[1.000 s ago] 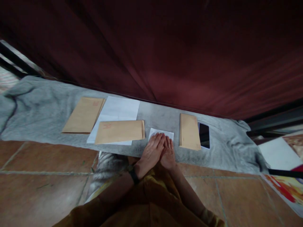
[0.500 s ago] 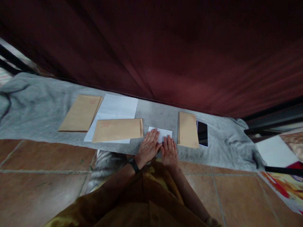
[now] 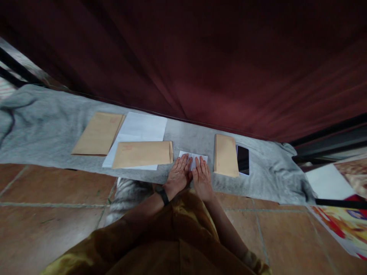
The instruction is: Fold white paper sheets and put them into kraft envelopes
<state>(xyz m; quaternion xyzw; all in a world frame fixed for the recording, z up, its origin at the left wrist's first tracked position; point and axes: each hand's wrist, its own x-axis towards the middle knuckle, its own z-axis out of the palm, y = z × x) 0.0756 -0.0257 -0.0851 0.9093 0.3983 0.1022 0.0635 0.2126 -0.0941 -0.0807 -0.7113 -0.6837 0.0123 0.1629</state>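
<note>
A small white folded paper (image 3: pixel 194 159) lies on the grey cloth (image 3: pixel 189 135) in front of me. My left hand (image 3: pixel 179 172) rests flat on its left part, fingers stretched out, with a dark band on the wrist. My right hand (image 3: pixel 202 175) presses flat on the right part, fingers together and extended. Neither hand grips anything. Left of my hands is a brown envelope (image 3: pixel 142 154), lying across white sheets (image 3: pixel 143 128). To the right lies a stack of brown envelopes (image 3: pixel 226 156).
Farther left sits another stack of brown envelopes (image 3: pixel 99 133). A phone (image 3: pixel 243 160) with a dark screen lies beside the right stack. A dark red curtain (image 3: pixel 200 68) hangs behind the cloth-covered surface. Tiled floor (image 3: pixel 51 221) and a colourful printed sheet (image 3: pixel 344 225) are below.
My right hand has moved slightly up and inward on the paper, its fingers reaching nearer the top edge. My left hand stays almost in place. The view has shifted slightly.
</note>
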